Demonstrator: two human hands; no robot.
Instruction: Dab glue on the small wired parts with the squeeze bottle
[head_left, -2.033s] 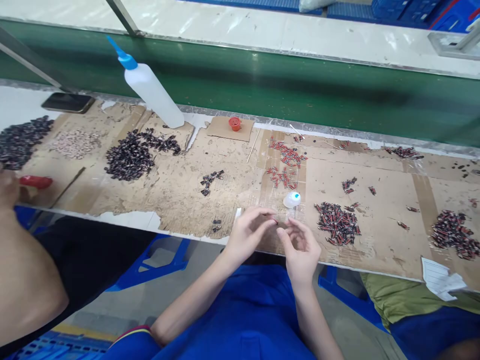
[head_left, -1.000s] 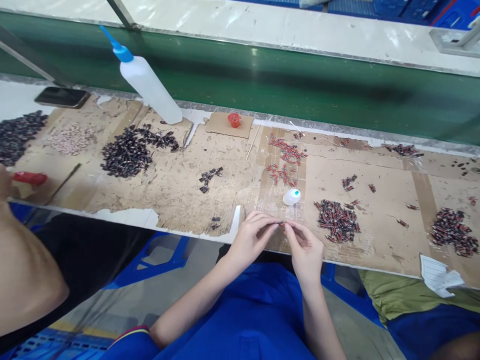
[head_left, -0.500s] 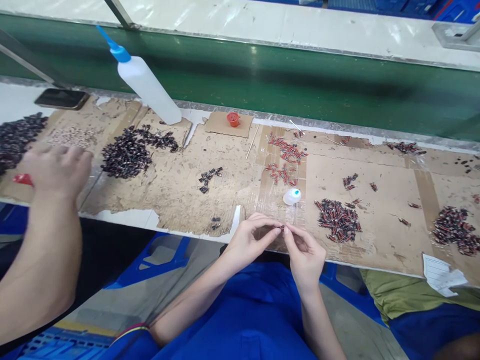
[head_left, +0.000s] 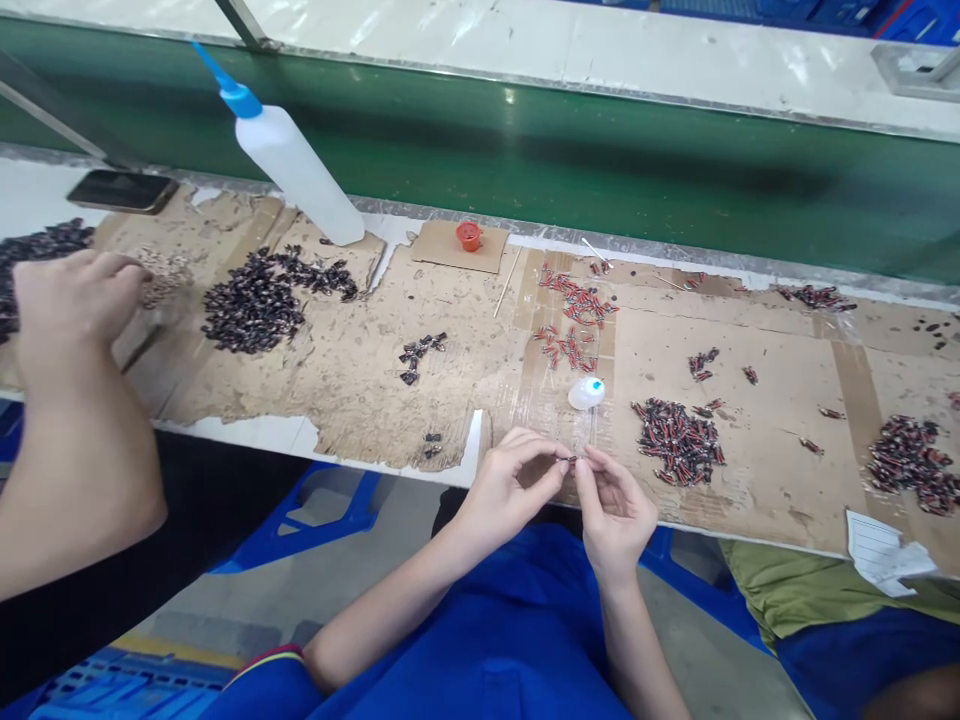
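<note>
With left hand [head_left: 511, 486] and right hand [head_left: 618, 508], I am pinching opposite ends of a tiny, dark, slender component [head_left: 571, 459], material unclear, short of the rounded, translucent-white plastic bottle [head_left: 585, 394]. I am judging the component light, stiff, possibly fragile, best held there.

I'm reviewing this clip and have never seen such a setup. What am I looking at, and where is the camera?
There's no machine: a head-worn camera looks forward and down at the wearer's bare hands. The left hand and right hand hold a small dark part between their fingertips. On the cardboard are a small bottle, a tall bottle, a red cup, a pile of dark parts and a pile of red-and-black parts. The hand at far left is a co-worker's.
</note>
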